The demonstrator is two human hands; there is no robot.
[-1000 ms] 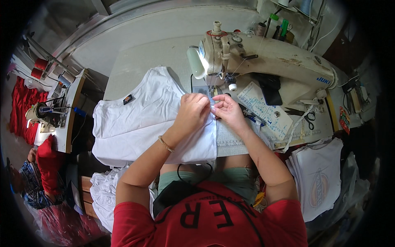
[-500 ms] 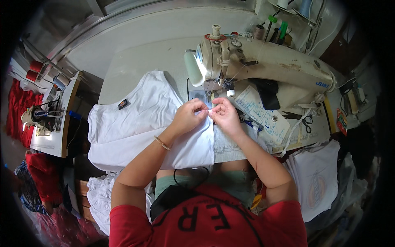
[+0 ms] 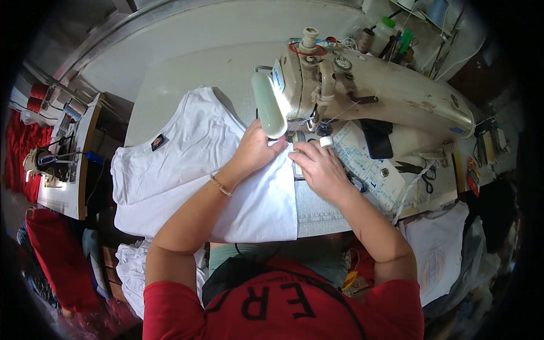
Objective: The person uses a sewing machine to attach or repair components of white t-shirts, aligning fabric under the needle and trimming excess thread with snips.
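A white sleeveless shirt with a small dark label lies spread over the table of a sewing machine. My left hand pinches the shirt's upper right edge just below the machine's needle area; its fingertips are partly hidden behind the pale green lamp. Close by on the right, my right hand has its fingers bent and drawn together at the same cloth edge, beside the presser foot. The needle itself is hard to make out.
Right of my hands lie a printed paper sheet, a black phone and black scissors. Another machine stands at far left. White cloth hangs low left, and a printed white shirt low right.
Both hands have shifted from pinching the edge together in front of the machine to lying flatter by the presser foot, slightly apart. The cloth edge moved with them. The view has tilted slightly.
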